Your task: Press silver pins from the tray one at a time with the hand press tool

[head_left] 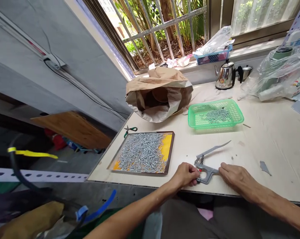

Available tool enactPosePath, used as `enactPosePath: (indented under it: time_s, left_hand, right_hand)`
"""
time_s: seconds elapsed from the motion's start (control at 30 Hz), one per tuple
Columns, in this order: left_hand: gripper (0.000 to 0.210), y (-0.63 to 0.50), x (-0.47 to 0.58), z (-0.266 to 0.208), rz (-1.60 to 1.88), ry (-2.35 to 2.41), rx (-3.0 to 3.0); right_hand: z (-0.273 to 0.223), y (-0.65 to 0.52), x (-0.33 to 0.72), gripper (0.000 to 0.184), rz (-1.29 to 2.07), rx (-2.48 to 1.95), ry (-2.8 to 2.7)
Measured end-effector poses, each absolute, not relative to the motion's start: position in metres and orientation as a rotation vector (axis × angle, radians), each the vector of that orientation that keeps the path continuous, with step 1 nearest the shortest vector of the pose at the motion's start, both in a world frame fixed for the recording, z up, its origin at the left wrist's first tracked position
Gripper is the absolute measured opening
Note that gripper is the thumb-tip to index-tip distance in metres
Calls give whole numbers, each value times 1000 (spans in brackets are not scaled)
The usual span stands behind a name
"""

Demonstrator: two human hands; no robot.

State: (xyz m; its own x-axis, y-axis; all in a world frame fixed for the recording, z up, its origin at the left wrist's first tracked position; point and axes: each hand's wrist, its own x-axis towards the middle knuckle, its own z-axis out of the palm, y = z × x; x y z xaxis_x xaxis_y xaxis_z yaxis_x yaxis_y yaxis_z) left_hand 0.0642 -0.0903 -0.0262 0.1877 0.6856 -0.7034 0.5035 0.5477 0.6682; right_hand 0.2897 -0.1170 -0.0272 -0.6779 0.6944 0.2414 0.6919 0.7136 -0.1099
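Observation:
A grey metal plier-like hand tool (207, 173) with a coil spring lies near the table's front edge, its upper lever raised and pointing to the right. My right hand (236, 179) is closed on the end of its lower handle. At the tool's left end, by a small red part, my left hand (187, 174) is closed in a pinch against the head. Whatever sits between those fingertips is hidden. Left of my hands, many small silvery coiled metal pieces (142, 151) fill a shallow brown-edged tray (166, 171) with a yellow bottom.
Beyond the tool stands a green plastic basket (215, 126) with thin metal pieces. A crumpled brown paper bag (162, 83) gapes open behind the tray. Scissors (130, 129) lie at the left edge. At the back are a metal kettle (225, 75) and a clear plastic bag (276, 74).

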Motion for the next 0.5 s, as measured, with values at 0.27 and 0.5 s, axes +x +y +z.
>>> enactPosePath:
  time_s: [0.27,0.5]
  left_hand:
    - [25,-93,61,-28,27,1480,1082]
    - [25,-95,62,-23,12,1484,1045]
  right_hand:
    - [-29,-114,292,20,227,-1192,-2743]
    - [-26,-97,304,70,242,-1248,-2704]
